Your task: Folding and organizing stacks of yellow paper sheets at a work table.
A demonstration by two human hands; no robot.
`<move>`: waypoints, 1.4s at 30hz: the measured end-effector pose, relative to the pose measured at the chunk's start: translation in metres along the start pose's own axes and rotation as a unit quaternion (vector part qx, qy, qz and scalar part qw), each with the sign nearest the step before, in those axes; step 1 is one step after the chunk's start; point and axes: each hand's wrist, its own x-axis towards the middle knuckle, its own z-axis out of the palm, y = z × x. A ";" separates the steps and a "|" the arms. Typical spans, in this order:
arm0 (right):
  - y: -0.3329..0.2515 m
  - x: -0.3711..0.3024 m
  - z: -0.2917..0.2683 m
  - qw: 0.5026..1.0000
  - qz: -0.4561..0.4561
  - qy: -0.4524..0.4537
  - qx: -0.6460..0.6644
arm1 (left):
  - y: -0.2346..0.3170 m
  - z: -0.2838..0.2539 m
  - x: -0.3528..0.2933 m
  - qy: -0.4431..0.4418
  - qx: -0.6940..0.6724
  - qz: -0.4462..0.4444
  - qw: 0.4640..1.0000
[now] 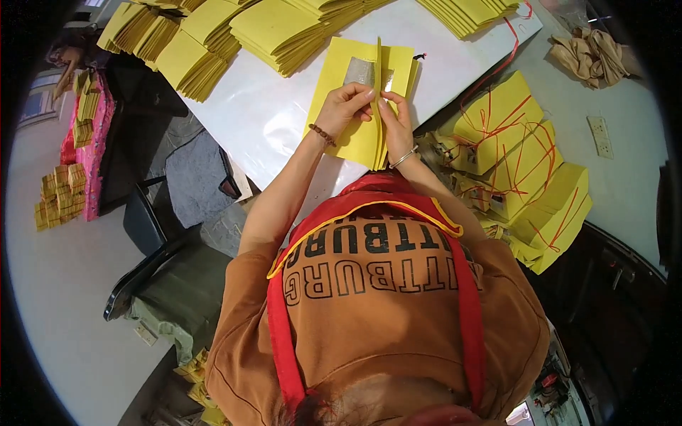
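Observation:
Yellow paper sheets (334, 71) lie in a thin layer on the white table in front of me, with a grey, silvery rectangle (360, 73) on the left part. A fold of the paper stands up along the middle. My left hand (347, 112) pinches this fold from the left, thumb and forefinger together. From the other side my right hand (396, 122) grips the same raised edge, thumb against the paper. Another shiny patch shows just beyond the right fingers. Part of the fold is hidden behind my hands.
Stacks of folded yellow paper (273, 35) line the far edge of the white table (241, 106). Another stack (469, 14) lies far right, near a red string (513, 42). Yellow bundles tied with red string (529, 163) are piled beside the table. A black chair (145, 220) stands at left.

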 end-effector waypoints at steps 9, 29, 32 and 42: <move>-0.009 -0.006 0.002 0.999 0.044 -0.008 0.003 | -0.003 0.002 -0.002 0.011 0.009 0.012 1.000; 0.004 -0.002 -0.007 1.000 0.010 -0.003 -0.026 | -0.005 0.019 -0.003 0.102 0.067 0.087 0.989; -0.004 -0.004 -0.001 0.997 -0.028 -0.009 -0.077 | -0.006 0.018 0.000 0.121 0.189 0.082 0.971; -0.006 0.000 0.002 0.970 0.034 -0.013 0.239 | -0.015 0.017 -0.001 0.147 0.057 0.159 0.975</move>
